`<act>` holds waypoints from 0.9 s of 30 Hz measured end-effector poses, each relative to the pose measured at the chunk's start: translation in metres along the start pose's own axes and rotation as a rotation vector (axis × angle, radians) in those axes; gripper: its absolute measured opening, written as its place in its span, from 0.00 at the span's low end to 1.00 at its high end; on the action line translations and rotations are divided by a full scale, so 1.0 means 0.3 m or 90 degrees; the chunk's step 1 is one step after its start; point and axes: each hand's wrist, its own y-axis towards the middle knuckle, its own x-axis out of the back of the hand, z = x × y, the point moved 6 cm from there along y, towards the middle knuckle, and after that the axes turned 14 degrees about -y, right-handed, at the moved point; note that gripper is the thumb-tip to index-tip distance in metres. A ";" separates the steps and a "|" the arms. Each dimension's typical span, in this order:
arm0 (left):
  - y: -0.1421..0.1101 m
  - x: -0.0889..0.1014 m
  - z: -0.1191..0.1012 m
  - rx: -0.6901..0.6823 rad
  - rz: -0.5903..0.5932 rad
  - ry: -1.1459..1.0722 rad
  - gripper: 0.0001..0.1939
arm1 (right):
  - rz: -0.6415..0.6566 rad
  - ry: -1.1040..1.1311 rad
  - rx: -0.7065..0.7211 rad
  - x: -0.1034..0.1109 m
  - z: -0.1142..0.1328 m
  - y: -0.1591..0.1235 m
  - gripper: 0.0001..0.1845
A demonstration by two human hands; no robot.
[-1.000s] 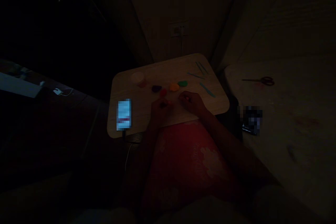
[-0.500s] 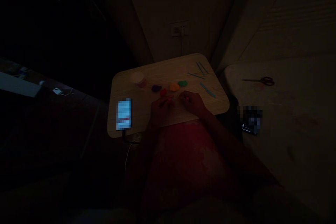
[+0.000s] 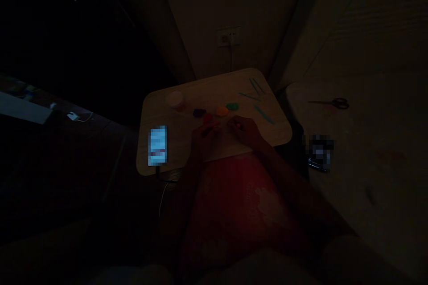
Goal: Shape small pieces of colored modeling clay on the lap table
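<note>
In dim light, my left hand [image 3: 201, 139] rests at the near side of a small wooden table [image 3: 180, 147], its fingers curled together. Whatever they hold is too dark to make out. My right hand [image 3: 246, 130] is closed on a small orange-red piece of modelling clay [image 3: 238, 125]. Just beyond the left fingertips lies a red clay lump [image 3: 207, 118], with a dark purple lump [image 3: 199, 112] to its left. An orange-yellow lump [image 3: 222, 111] and a green lump [image 3: 232, 106] sit beyond the gap between my hands.
A tub [image 3: 175, 100] stands at the table's back left, a lit phone [image 3: 158, 146] in front. Blue-green sticks [image 3: 256, 87] and a plastic knife [image 3: 264, 114] lie on the right. Scissors [image 3: 334, 103] rest on a pale surface beside the table.
The picture has become darker. Both hands stay almost in place, with only slight finger movement at the left. The clay lumps and tools have not moved.
</note>
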 end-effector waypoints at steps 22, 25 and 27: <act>0.009 0.014 0.005 -0.057 0.008 0.017 0.14 | 0.007 0.000 0.000 -0.004 -0.005 0.000 0.14; 0.013 0.016 0.012 -0.057 0.005 0.009 0.17 | 0.009 0.001 -0.004 -0.003 -0.005 -0.001 0.15; 0.013 0.015 0.011 -0.042 -0.003 0.001 0.17 | 0.009 -0.005 -0.011 -0.002 -0.005 -0.002 0.15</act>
